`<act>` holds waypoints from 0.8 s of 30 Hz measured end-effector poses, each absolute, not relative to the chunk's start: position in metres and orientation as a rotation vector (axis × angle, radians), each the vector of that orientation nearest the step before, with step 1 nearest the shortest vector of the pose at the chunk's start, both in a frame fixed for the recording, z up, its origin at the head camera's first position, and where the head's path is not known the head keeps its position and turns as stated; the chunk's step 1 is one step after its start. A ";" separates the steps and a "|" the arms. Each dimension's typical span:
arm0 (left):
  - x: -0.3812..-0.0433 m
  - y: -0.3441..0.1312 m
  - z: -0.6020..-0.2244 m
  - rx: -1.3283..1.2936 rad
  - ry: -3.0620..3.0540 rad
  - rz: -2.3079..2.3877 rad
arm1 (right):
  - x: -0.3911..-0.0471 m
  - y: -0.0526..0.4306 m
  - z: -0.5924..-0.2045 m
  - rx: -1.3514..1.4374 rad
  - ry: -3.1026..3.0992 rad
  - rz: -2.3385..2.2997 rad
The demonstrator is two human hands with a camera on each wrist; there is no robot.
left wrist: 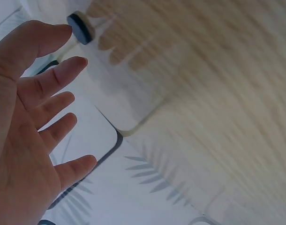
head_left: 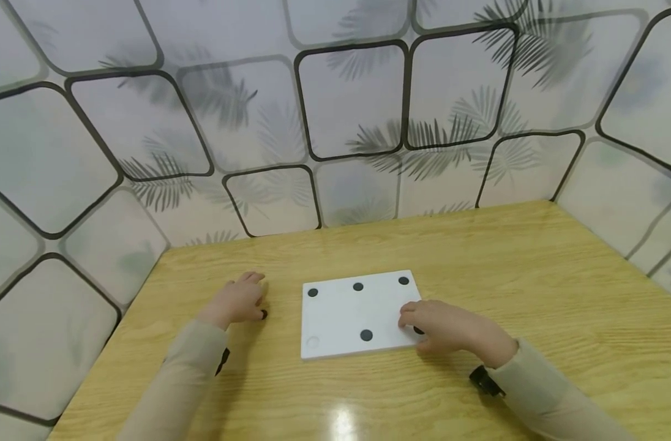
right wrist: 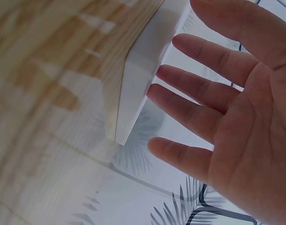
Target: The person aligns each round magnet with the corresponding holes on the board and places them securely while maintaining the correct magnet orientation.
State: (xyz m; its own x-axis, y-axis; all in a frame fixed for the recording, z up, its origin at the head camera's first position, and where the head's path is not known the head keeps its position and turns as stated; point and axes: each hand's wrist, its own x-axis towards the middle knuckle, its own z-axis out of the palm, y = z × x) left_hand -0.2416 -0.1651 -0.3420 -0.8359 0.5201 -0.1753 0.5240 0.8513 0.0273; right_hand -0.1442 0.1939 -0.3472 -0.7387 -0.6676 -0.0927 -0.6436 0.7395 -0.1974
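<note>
A white rectangular board (head_left: 335, 315) lies on the table, with several black round discs set along its long sides. A pale round recess (head_left: 312, 342) marks its near left corner. My right hand (head_left: 446, 327) rests over the board's right end, fingers extended; its fingertips (right wrist: 154, 91) are right at the board's edge in the right wrist view. Left of the board my left hand (head_left: 239, 300) hovers low, palm inward and fingers loosely spread. At its thumb tip is a small black disc (left wrist: 80, 28) with a pale underside, not enclosed by the other fingers.
The wood-grain table (head_left: 479, 257) is glossy. Patterned panels with leaf prints (head_left: 352, 98) rise along its back, left and right sides. A black wrist device (head_left: 485, 381) hangs at the right sleeve.
</note>
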 end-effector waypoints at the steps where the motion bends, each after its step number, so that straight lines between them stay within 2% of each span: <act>1: -0.241 -0.167 -0.342 0.811 2.852 -0.033 | -0.144 0.194 -0.347 -1.058 2.785 -0.227; 24: -0.234 -0.164 -0.345 0.821 2.827 -0.010 | -0.146 0.194 -0.350 -1.031 2.773 -0.227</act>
